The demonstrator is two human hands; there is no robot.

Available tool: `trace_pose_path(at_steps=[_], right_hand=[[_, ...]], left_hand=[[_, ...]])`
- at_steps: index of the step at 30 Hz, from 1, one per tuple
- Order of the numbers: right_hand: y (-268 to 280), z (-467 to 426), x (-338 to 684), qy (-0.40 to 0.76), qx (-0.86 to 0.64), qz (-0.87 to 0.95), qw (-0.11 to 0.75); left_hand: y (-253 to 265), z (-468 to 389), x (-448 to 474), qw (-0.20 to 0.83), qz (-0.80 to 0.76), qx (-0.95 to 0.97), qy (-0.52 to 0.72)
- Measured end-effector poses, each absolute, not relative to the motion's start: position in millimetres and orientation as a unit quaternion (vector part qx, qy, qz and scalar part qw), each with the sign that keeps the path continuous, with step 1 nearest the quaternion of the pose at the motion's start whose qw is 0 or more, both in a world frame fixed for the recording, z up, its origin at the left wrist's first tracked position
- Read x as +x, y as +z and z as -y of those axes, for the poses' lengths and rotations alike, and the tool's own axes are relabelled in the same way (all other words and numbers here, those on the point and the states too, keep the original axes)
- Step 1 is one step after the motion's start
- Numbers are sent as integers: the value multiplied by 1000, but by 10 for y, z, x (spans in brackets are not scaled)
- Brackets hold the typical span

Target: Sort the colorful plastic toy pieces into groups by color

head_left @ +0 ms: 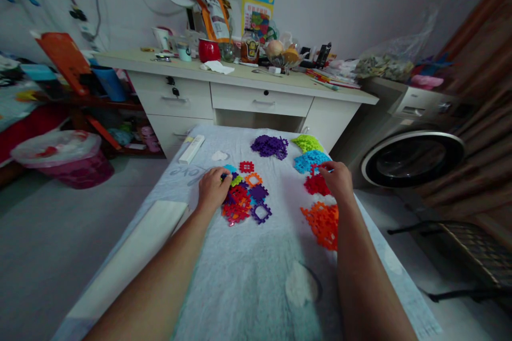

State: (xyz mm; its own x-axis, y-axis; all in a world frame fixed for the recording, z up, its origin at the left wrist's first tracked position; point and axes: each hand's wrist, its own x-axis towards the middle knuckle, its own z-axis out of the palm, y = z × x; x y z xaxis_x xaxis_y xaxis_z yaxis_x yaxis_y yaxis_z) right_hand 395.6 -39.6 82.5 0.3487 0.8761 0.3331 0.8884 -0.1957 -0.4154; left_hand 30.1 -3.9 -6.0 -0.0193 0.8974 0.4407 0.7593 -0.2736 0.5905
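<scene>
My right hand [338,178] pinches a red interlocking plastic piece [314,168] above the red pile [317,185]. Just behind it lies the blue pile [310,160], with the lime-green pile [307,143] beyond. Nearer my right forearm spreads an orange pile [323,225]. My left hand [215,187] rests at the left edge of a mixed pile [237,208] of red, purple, blue and green pieces. Its fingers are curled in, and what they grip is hidden. Beside that pile lie a purple square frame [261,213], an orange frame [253,179] and a red piece [246,167].
A purple pile [269,146] sits toward the far edge of the cloth-covered table [248,287]. A white bar-shaped object [192,149] lies at far left. Behind stands a cluttered desk [264,104]; a washing machine [412,157] is at right and a pink bin [70,168] at left.
</scene>
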Motion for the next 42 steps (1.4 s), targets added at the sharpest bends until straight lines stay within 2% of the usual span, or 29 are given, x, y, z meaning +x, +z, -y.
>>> trace_pose_path(at_steps=[3,9,16,19,26,37,42], right_hand=[[801,435,4248,-32,-815,535,220],[701,440,4442,-30,-844,507,171],[831,405,4063,-77,-794,556,232],[851,310,3561,-38,-713,655,245],[490,41,2429,104,-610,773,141],[199,-315,2068,139,-637,750,110],[184,-332,2049,115,-648,743,124]], left_hand=[[-74,28,299,87,-597,695,391],[-83,25,295,85,-596,697,391],[-57,38,303,93,-599,694,388],[-66,34,302,92,-603,693,385],[-51,41,301,93,-606,692,382],[-31,43,315,92,-613,690,374],[-29,49,315,93,-614,688,376]])
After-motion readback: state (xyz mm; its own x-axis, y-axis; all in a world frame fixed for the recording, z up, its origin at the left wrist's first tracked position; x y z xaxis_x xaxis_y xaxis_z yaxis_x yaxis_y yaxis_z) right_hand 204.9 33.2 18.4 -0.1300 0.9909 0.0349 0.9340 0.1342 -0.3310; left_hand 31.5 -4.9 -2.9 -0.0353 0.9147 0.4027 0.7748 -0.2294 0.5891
